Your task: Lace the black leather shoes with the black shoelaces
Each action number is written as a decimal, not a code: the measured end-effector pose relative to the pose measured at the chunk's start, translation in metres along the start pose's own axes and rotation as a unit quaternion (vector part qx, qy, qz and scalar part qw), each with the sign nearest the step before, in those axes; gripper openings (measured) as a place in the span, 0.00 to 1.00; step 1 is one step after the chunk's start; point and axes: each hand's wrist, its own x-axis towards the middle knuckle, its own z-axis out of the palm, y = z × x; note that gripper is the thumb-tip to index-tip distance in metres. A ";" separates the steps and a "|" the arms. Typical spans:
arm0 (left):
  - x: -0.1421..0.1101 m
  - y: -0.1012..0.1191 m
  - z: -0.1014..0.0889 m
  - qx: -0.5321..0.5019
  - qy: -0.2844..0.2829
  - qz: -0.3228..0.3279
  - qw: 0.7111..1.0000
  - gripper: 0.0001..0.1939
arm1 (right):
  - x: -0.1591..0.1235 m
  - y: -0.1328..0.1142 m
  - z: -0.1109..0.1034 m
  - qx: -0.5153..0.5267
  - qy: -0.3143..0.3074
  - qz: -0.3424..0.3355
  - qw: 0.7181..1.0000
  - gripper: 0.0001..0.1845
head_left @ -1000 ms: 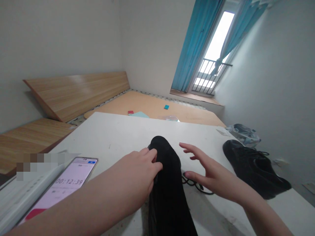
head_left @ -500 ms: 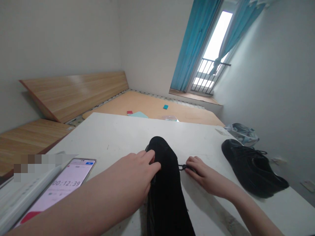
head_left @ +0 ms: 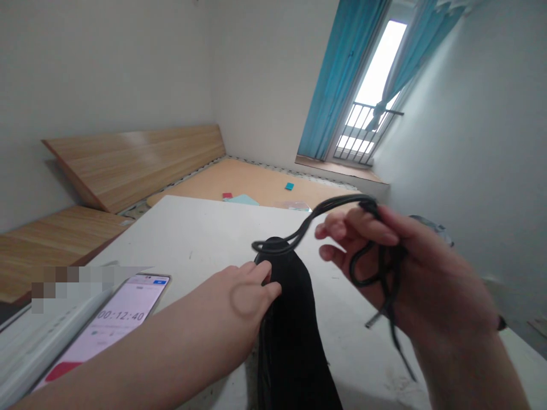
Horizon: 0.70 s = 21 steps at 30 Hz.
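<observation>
My left hand (head_left: 252,290) is closed on the near-left side of a black shoe (head_left: 294,336), which stands toe-away at the front of the white table (head_left: 205,228). Its inner parts are too dark to make out. Raised to the right of the shoe, my right hand (head_left: 371,250) grips a bundled black shoelace (head_left: 329,205). One long loop of the lace arcs left over the shoe's toe, and loose ends dangle below the palm. A second black shoe (head_left: 501,323) is almost wholly hidden behind my right hand and wrist.
At the left lies a phone (head_left: 123,313) showing a running timer, beside a white object (head_left: 64,336) partly blurred out. Past the table is a tan bed board (head_left: 256,176) with small coloured pieces on it. A plastic bag (head_left: 431,225) shows behind my right hand.
My right hand came down to the table, took hold of the black shoelace and lifted it up toward the camera. My left hand stayed on the shoe.
</observation>
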 end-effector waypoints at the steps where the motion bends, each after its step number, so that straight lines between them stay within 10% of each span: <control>1: 0.000 0.000 0.000 0.006 -0.005 0.000 1.000 0.19 | 0.004 0.008 0.003 -0.016 0.007 0.028 0.999 0.20; 7: 0.001 -0.002 -0.001 0.030 -0.019 0.015 0.999 0.20 | 0.012 0.035 0.003 -0.132 0.060 0.031 0.989 0.09; 12: 0.003 0.000 -0.003 0.025 -0.032 0.009 0.999 0.19 | 0.017 0.031 0.008 0.067 -0.043 0.080 0.994 0.22; 21: 0.003 -0.003 0.004 0.004 0.002 0.028 1.000 0.15 | 0.019 0.024 0.039 0.271 -0.022 0.169 0.947 0.17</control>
